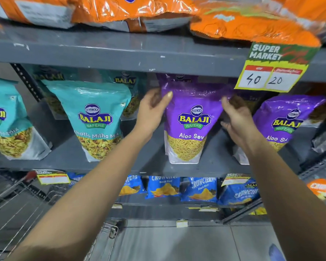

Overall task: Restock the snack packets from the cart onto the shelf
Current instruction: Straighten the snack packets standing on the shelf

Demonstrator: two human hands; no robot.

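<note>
While both hands flank the purple Aloo Sev pouch [190, 117], neither is clamped on it: the left hand [152, 108] has its fingers spread, thumb lying on the pouch's upper left edge, and the right hand [237, 119] is loosely curled with its fingers apart, just beside the pouch's right edge; whether it touches cannot be told. That pouch stands upright on the grey middle shelf [139, 157]. A second purple pouch [282, 125] leans to its right, and teal Khatta Mitha pouches [94, 117] stand to its left. Above hangs a yellow price tag [271, 74], under orange packets [252, 23]. Blue packets [164, 187] fill the lower shelf. The wire cart [26, 200] shows at lower left.
</note>
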